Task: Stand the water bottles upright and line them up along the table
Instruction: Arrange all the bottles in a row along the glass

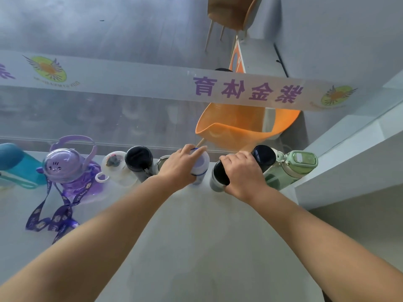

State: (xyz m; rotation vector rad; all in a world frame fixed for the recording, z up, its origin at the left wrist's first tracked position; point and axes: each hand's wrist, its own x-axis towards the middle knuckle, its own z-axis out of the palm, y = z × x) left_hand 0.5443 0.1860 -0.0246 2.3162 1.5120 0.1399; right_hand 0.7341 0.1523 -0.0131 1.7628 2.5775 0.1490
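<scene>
the water bottles stand in a row along the far edge of the pale grey worktop [196, 236]. mid-row, the left hand [181, 165] curls round a white bottle with a lilac top [201, 166]. just to its right, the right hand [242, 173] clasps a grey steel flask with a black lid [219, 177]. further right stand a second black-lidded flask [263, 155] and a pale green flip-top bottle [292, 168]. to the left are a third black-lidded flask [139, 160], a clear white-lidded bottle [116, 166], a purple domed bottle with a printed strap [69, 168] and a teal bottle [17, 168]. beyond the glass sits an orange plastic chair [244, 125].
</scene>
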